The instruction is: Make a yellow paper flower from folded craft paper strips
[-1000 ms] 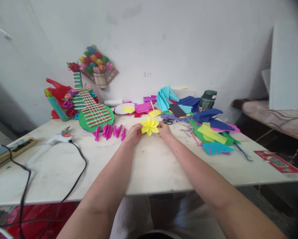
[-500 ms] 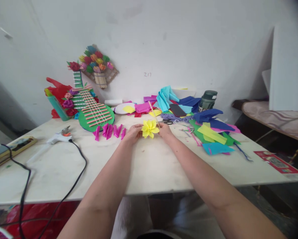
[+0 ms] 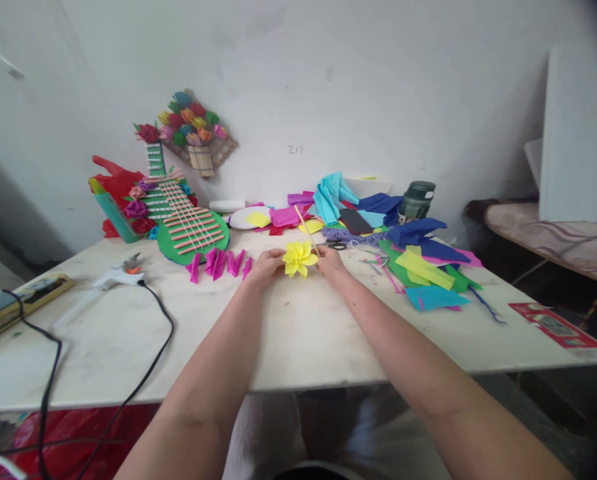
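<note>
A yellow paper flower with pointed petals is held above the middle of the table, its face turned toward me. My left hand is closed on its left edge, fingertips partly hidden behind the petals. On the other side, my right hand is closed around a thin wooden stick, which slants up and to the left behind the flower. Whether the right fingers also pinch a petal cannot be made out. Folded magenta paper strips lie just left of my left hand.
A green guitar-shaped craft leans at the back left. Nearer left are a glue gun, its black cord and a power strip. Scissors, a phone, coloured paper and a dark bottle lie or stand right.
The flower has turned very slightly and shifted a touch to the left, and the stick's top has moved a little left with it. Both hands keep their hold.
</note>
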Tool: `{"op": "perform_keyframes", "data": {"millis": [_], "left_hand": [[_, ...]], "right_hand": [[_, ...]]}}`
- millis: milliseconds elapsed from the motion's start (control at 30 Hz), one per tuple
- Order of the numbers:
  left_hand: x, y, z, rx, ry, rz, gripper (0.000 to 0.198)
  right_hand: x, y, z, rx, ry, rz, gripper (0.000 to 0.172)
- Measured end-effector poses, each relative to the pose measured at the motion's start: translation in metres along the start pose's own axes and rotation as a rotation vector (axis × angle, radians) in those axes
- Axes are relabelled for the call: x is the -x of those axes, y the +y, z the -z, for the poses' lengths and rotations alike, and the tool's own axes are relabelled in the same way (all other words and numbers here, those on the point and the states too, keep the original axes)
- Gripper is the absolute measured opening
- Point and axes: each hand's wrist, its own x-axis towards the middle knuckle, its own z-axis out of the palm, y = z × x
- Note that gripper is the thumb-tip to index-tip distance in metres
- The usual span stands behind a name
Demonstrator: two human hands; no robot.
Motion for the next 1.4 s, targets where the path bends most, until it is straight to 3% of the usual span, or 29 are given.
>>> {"op": "perform_keyframes", "data": {"millis": [133, 300, 400, 533, 633, 733, 833, 1100, 1267, 1333, 1400], "left_hand": [[-0.002, 0.0, 0.003, 0.063, 0.085, -0.05, 0.024], [0.0, 0.007, 0.002, 0.181, 0.234, -0.108, 0.021], [0.001, 0.013, -0.002, 0.256, 0.324, -0.095, 0.02], [-0.002, 0.027, -0.005, 0.369, 0.424, 0.035, 0.016], [0.0, 0.039, -0.002, 0.435, 0.447, 0.123, 0.014], [0.008, 0.046, 0.006, 0.397, 0.416, 0.094, 0.014], [0.018, 0.048, 0.017, 0.344, 0.403, 0.063, 0.014], [0.024, 0.045, 0.038, 0.171, 0.311, 0.066, 0.017], [0.026, 0.051, 0.042, 0.071, 0.316, 0.071, 0.017], [0.026, 0.054, 0.051, 0.029, 0.398, -0.011, 0.022], [0.026, 0.057, 0.067, 0.009, 0.565, -0.151, 0.03]], "right_hand": [[0.001, -0.004, 0.004, 0.163, 0.076, -0.001, 0.024], [0.001, -0.001, 0.012, 0.758, 0.204, 0.027, 0.022], [0.0, 0.003, 0.012, 0.861, 0.194, 0.179, 0.021], [-0.005, 0.0, 0.0, 0.673, 0.162, 0.226, 0.021], [-0.007, -0.014, -0.016, 0.268, 0.027, 0.046, 0.021], [-0.007, -0.034, -0.03, -0.161, -0.079, -0.112, 0.023], [-0.006, -0.049, -0.04, -0.364, -0.162, -0.171, 0.022], [-0.009, -0.046, -0.063, -0.354, -0.267, -0.191, 0.014], [-0.018, -0.041, -0.074, -0.333, -0.229, -0.249, 0.018], [-0.022, -0.041, -0.077, -0.344, -0.203, -0.254, 0.019], [-0.025, -0.042, -0.081, -0.383, -0.179, -0.264, 0.018]]}}
